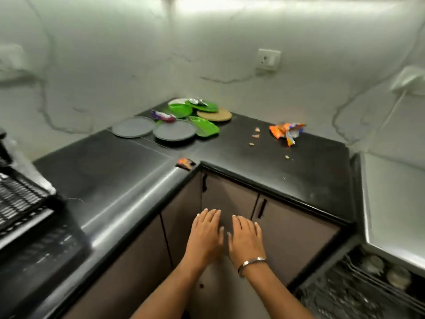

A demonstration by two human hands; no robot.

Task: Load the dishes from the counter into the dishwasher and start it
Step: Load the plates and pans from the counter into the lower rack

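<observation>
both hands are out in front, low, before the brown cupboard doors (230,199). the left hand (205,236) and the right hand (246,240) sit side by side with fingers straight and flat. each grip is wide open and has hold of nothing.

the dishes are far back in the corner of the black table (264,162), well apart from the hands. two grey plates (154,130) lie flat, just beside each other. behind them are green plates (195,113) in a messy pile, with a shiny spoon or foil (197,101) on top; it is too blurry to tell which. a round brown mat (214,114) touches the pile.

here is what could go wrong. the green pile is crooked, so pulling one plate out could make the others slide and the shiny thing drop. a purple wrapper (163,116) lies over the plates and could get carried along into the dishwasher. an orange chip bag (286,132) and crumbs (255,132) are near, and a sleeve or arm could sweep them off onto the floor. the reach is long, so a plate held by only its edge could tip and fall.

a wire rack (358,293) shows low on the right; it may be the dishwasher, but that is a guess.
</observation>
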